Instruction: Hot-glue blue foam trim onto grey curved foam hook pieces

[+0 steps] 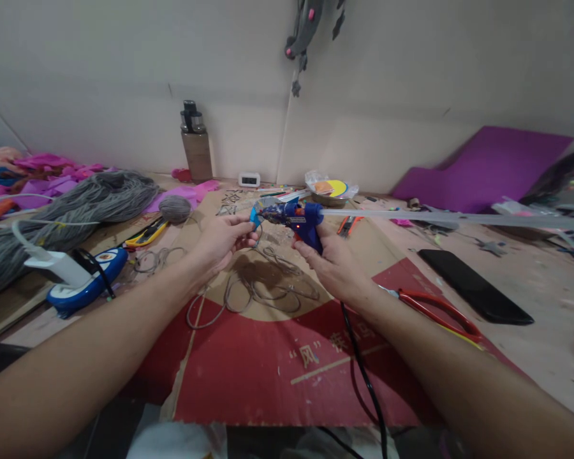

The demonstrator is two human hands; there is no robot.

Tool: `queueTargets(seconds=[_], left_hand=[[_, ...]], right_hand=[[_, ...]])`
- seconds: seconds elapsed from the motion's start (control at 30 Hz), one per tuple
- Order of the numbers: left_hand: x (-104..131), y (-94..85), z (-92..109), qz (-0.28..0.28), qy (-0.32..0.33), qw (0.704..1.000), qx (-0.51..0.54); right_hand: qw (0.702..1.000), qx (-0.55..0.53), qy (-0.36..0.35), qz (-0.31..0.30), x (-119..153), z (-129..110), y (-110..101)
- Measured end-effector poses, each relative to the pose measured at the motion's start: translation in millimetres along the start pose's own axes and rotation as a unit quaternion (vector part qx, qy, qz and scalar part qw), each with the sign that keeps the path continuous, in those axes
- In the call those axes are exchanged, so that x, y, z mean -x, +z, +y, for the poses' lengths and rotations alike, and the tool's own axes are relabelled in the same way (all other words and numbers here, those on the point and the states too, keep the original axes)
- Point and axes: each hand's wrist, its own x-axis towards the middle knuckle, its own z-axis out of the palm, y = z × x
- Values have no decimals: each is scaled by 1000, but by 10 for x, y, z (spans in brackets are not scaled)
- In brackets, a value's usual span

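Note:
My right hand is wrapped round the handle of a blue hot glue gun, its nozzle pointing left and a long clear glue stick running out of its back. In a pinch, my left hand holds a small blue piece right at the nozzle; whether the two touch I cannot tell. Thin grey cord lies in loose loops on the cardboard sheet under my hands, and one strand seems to rise towards the blue piece. The gun's black cable hangs down over the cardboard.
Left are a blue power strip with a white plug, a yellow cutter, grey yarn and a small yarn ball. Right lie red-handled pliers and a black phone. A bowl and a small clock stand behind.

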Motion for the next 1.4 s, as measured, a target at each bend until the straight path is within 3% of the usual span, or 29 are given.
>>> queueTargets(seconds=[0.23,1.4], left_hand=[[1,-11,-23,-23,6,1000,-20],[9,-12,-41,-28,18,998,-47]], right_hand=[[1000,-1,10,-1,-2,-26,-15],[1000,-27,-6,9,14,-42,-23]])
